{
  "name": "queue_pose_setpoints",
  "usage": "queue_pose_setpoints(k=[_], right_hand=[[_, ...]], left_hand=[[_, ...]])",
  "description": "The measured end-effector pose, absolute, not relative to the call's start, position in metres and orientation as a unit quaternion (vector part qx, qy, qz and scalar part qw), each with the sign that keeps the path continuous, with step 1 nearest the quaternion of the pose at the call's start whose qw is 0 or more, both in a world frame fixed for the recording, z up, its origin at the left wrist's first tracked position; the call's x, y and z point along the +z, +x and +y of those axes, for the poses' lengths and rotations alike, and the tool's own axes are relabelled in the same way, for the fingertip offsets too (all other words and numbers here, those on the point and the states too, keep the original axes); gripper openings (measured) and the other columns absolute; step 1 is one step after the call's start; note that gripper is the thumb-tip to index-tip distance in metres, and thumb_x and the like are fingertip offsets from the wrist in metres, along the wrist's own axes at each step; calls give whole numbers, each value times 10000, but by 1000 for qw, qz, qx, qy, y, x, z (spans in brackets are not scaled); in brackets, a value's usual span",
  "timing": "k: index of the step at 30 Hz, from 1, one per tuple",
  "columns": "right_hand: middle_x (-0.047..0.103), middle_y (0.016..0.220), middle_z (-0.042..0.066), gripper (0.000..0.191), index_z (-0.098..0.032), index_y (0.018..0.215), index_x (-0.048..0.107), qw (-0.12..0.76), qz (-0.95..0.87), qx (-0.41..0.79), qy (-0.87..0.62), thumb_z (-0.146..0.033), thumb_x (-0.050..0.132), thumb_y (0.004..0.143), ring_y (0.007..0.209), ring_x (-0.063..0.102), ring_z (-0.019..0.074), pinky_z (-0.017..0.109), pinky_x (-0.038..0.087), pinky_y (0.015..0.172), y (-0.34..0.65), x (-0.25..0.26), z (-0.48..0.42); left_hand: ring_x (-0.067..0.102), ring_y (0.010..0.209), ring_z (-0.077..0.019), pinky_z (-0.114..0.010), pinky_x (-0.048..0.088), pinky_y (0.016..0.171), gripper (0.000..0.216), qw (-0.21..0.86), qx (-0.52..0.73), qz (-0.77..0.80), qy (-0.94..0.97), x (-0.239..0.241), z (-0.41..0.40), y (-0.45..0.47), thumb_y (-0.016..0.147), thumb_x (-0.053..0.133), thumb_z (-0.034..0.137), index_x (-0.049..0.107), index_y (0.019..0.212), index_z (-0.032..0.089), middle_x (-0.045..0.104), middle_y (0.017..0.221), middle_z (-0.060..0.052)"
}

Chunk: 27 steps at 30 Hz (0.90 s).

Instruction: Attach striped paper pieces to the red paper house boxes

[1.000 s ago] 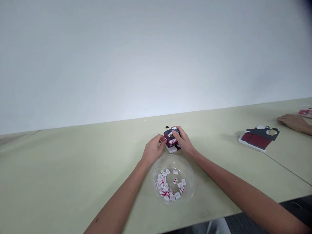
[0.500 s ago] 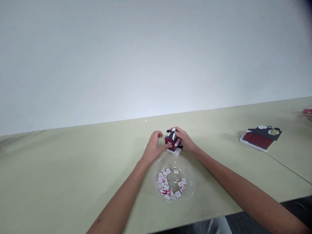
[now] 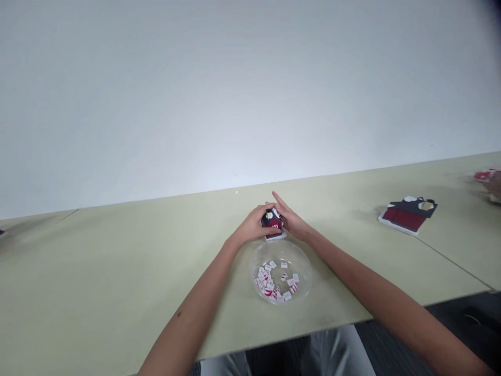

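A small toy house point(image 3: 271, 223) with dark red walls, a dark roof and white snow-like trim stands on the table beyond the bowl. My left hand point(image 3: 252, 225) is wrapped around its left side, thumb across the front wall. Against the right side rests my right hand point(image 3: 293, 221), its fingers stretched out and one pointing up past the roof. Some fingertips behind the house are hidden. Nearer to me, a clear round plastic bowl point(image 3: 256, 254) contains several small white tags point(image 3: 268, 282) and red-and-white striped pieces point(image 3: 294, 288).
Another dark red house with a dark roof point(image 3: 409, 215) is on the table point(image 3: 136, 271) to the right. A blurred red and brown item point(image 3: 491, 183) sits at the far right edge. A pale wall point(image 3: 235, 94) rises behind the table.
The house has turned so its front wall faces me more. My left hand has closed around it, and my right hand's fingers have straightened. The view has shifted slightly.
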State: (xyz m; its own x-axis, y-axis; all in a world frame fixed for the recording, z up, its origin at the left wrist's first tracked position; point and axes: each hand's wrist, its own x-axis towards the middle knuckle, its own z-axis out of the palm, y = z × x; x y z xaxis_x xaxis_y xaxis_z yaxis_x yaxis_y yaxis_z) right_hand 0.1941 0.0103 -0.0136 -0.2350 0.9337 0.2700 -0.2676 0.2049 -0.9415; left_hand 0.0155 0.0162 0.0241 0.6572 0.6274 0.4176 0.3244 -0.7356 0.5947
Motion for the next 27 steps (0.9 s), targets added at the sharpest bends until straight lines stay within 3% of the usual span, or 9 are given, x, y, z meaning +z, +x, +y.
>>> queue_pose_setpoints(k=[3, 7, 11, 15, 22, 27], right_hand=[[613, 1388, 24, 763, -333, 1560, 303, 559, -546, 539, -315, -600, 583, 901, 1284, 576, 238, 417, 457, 1103, 192, -14, 9], [611, 1377, 52, 641, -332, 1442, 472, 573, -546, 481, -377, -653, 560, 894, 1282, 562, 258, 455, 419, 1114, 202, -16, 6], [628, 1344, 79, 555, -334, 1336, 531, 575, -542, 447, -418, -684, 495, 907, 1236, 589, 263, 470, 453, 1056, 225, -17, 6], [663, 1261, 104, 514, -285, 1254, 553, 581, -513, 410, -480, -652, 488, 902, 1135, 637, 262, 442, 502, 965, 233, -23, 12], [720, 1038, 61, 403, -229, 1163, 604, 489, -639, 272, -528, -525, 512, 905, 989, 653, 230, 391, 477, 931, 221, -39, 8], [717, 1006, 51, 356, -226, 1028, 651, 409, -718, 190, -531, -506, 442, 966, 932, 643, 224, 353, 478, 854, 214, -33, -4]], left_hand=[[508, 1270, -295, -446, 406, 1102, 732, 219, 288, 284, 888, 32, 24, 13, 706, 825, 458, 545, 1350, 252, 573, 1343, -99], [507, 1275, -263, -413, 405, 1108, 692, 214, 291, 273, 892, 36, 29, -5, 760, 779, 465, 515, 1362, 249, 550, 1357, -98], [525, 1254, -273, -422, 403, 1112, 677, 186, 314, 334, 869, 36, 37, -55, 739, 776, 505, 531, 1305, 226, 548, 1343, -103], [571, 1184, -278, -413, 474, 1022, 711, 171, 312, 428, 831, 44, 39, -124, 727, 747, 565, 506, 1302, 222, 546, 1342, -102], [624, 1022, -253, -361, 528, 856, 847, 119, 315, 582, 740, 62, 23, -252, 633, 724, 714, 524, 1280, 206, 594, 1276, -95], [632, 904, -183, -308, 529, 796, 983, 70, 327, 681, 651, 75, 6, -369, 519, 637, 891, 529, 1236, 228, 654, 1077, -12]])
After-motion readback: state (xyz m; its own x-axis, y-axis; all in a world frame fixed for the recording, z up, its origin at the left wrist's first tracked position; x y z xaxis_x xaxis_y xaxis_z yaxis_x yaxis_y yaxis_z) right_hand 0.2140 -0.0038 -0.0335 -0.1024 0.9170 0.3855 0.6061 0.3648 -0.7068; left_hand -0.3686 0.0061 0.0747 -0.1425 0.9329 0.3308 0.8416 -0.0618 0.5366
